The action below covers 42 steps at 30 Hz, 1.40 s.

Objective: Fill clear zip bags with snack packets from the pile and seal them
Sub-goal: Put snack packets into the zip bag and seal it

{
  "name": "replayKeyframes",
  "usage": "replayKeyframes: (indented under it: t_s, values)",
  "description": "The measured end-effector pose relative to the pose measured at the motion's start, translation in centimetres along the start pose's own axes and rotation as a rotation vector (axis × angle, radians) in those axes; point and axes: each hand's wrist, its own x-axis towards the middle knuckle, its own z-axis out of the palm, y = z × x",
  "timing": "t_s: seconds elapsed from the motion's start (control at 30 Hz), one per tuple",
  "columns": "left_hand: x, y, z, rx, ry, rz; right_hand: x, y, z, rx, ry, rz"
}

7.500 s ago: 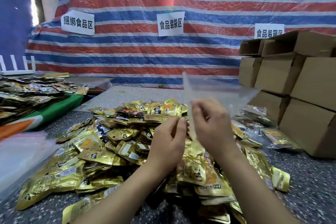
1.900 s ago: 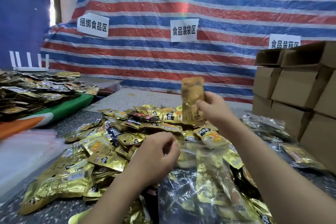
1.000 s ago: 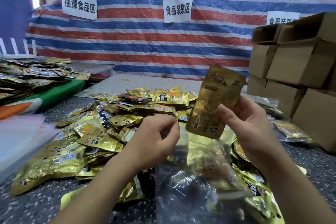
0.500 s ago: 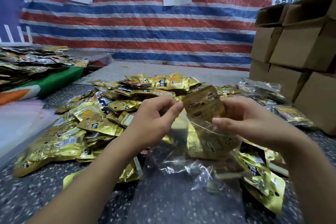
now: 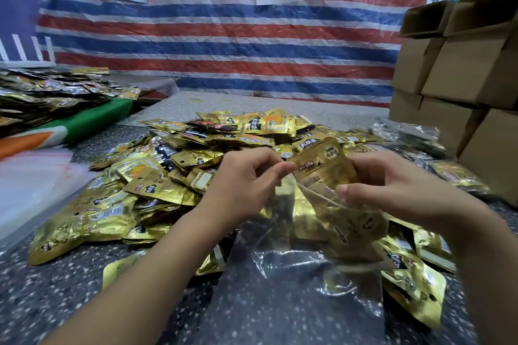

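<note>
A: Where's the bag?
B: The clear zip bag lies low in the middle of the frame on the speckled table, mouth held up and open. A gold snack packet sticks halfway into that mouth, top end still out.

A: And the hands?
B: The left hand pinches the near-left edge of the bag's mouth between thumb and forefinger. The right hand has its fingers curled round the packet, thumb in front on the bag's rim.

A: What's around them?
B: The pile of gold packets spreads behind and to the left, more lying under the right forearm. Cardboard boxes stack at the right edge, a striped tarp hangs across the top, and a stack of empty clear bags sits at the left edge
</note>
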Motion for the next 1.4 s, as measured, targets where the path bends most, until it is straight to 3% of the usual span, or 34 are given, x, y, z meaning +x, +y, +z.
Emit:
replayKeyframes:
  t_s: [0.2, 0.33, 0.43, 0.53, 0.67, 1.0, 1.17, 1.3, 1.4]
  values:
    - [0.1, 0.2, -0.1, -0.119, 0.042, -0.077, 0.1, 0.0, 0.2, -0.054, -0.049, 0.022]
    - [0.1, -0.1, -0.1, -0.075, 0.040, -0.084, 0.5, -0.2, 1.3, -0.079, -0.145, 0.034]
    - [0.4, 0.2, -0.3, -0.180, 0.010, -0.225, 0.5, -0.1, 1.1, -0.012, -0.068, 0.005]
    - [0.9, 0.6, -1.4, -0.355, -0.124, -0.421, 0.3, -0.2, 0.4, 0.096, 0.048, -0.037]
    - [0.8, 0.9, -2.1, -0.442, -0.337, -0.445, 0.4, 0.0, 0.2, 0.108, 0.142, -0.020]
    - [-0.1, 1.7, -0.7, -0.318, -0.373, -0.369, 0.2, -1.3, 1.7, -0.176, -0.151, 0.103]
    - [-0.1, 1.7, -0.7, -0.296, -0.323, -0.332, 0.4, -1.0, 1.9, -0.179, -0.057, 0.072]
    - [0.3, 2.0, -1.0, -0.477, -0.153, -0.416, 0.5, -0.9, 1.8, -0.208, 0.197, -0.003]
    - [0.6, 2.3, -1.7, -0.586, -0.113, -0.466, 0.3, -1.3, 1.6, -0.109, 0.311, -0.142]
